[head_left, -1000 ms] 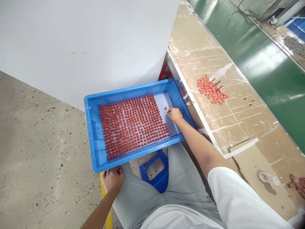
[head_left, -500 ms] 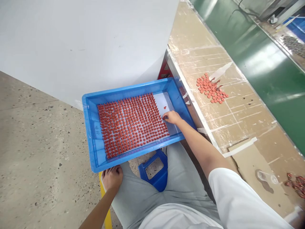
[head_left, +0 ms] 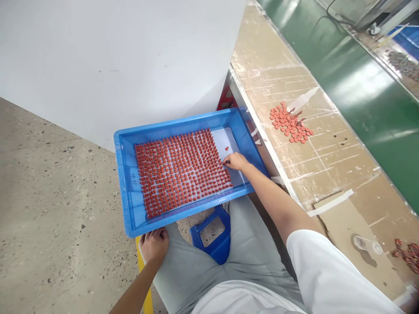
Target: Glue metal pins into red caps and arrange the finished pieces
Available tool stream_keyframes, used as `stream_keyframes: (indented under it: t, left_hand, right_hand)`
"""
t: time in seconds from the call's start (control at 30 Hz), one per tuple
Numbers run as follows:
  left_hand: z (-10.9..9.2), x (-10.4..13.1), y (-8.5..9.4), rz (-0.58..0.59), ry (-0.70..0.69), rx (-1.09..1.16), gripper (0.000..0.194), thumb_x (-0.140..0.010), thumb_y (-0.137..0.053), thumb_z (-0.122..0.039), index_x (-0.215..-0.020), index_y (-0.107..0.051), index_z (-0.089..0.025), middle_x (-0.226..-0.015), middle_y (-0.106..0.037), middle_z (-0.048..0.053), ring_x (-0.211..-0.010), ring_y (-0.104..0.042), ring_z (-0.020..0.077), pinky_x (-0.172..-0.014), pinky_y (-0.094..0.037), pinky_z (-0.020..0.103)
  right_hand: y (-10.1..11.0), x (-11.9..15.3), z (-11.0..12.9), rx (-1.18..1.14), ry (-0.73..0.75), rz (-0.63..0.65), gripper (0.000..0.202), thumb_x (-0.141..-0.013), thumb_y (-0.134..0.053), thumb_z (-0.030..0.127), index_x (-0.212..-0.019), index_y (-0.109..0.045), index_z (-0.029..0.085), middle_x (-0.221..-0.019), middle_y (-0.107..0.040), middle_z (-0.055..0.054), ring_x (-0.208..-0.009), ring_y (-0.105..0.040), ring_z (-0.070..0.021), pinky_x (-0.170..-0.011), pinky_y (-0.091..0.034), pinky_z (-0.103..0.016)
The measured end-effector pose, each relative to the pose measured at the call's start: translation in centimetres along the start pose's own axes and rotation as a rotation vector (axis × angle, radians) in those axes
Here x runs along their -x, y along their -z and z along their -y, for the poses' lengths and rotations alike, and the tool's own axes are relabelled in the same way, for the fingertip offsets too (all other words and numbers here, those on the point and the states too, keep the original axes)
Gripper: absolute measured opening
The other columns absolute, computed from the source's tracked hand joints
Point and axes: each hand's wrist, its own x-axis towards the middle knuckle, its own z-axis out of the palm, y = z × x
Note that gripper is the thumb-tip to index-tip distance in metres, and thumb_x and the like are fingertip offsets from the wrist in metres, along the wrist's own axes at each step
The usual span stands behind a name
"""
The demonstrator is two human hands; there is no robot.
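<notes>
In the head view, my right hand (head_left: 236, 161) reaches into the blue plastic tray (head_left: 183, 120), thumb and fingertips pinched around a small red part with a dark tip. The fingers partly hide that part. They sit at the right edge of dense rows of small red upright parts (head_left: 180, 168), each with a thin pin on top. One loose red part (head_left: 226, 148) lies on the white liner (head_left: 224, 136) just above this hand. My left hand (head_left: 154, 244) rests curled on my left knee, just below the tray's near rim, its fingertips mostly hidden.
Right of the tray runs a cardboard-covered bench (head_left: 262, 56) bearing a cluster of red discs (head_left: 291, 123) and a pile of reddish parts (head_left: 407, 255). Beyond it lies a green belt-like surface (head_left: 369, 83). A white panel (head_left: 114, 65) stands behind the tray; a blue stool (head_left: 219, 244) is between my legs.
My right hand stays at almost the same spot by the row edge, fingers still pinched. The view shifts slightly; my left hand stays on the knee.
</notes>
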Motion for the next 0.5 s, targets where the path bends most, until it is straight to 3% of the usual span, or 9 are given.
stream_keyframes:
  t: [0.2, 0.5]
  left_hand:
    - [0.03, 0.02, -0.13, -0.009, 0.005, 0.002, 0.030, -0.083, -0.041, -0.025, -0.077, -0.070, -0.023, -0.088, -0.072, 0.008, -0.092, -0.060, 0.0251, -0.093, -0.032, 0.038]
    - [0.16, 0.10, -0.18, -0.019, 0.000, 0.009, 0.029, -0.082, -0.043, -0.025, -0.079, -0.071, -0.023, -0.088, -0.072, 0.007, -0.094, -0.060, 0.0248, -0.095, -0.032, 0.038]
  right_hand:
    - [0.36, 0.16, -0.22, -0.034, 0.023, -0.002, 0.042, -0.068, -0.066, 0.013, -0.106, -0.069, 0.031, -0.099, -0.073, 0.003, -0.094, -0.067, -0.0180, -0.081, -0.048, -0.023]
    - [-0.20, -0.01, -0.56, -0.167, 0.016, -0.030, 0.036, -0.067, -0.074, 0.025, -0.102, -0.068, 0.022, -0.096, -0.074, 0.002, -0.084, -0.069, -0.0126, -0.077, -0.050, -0.019]
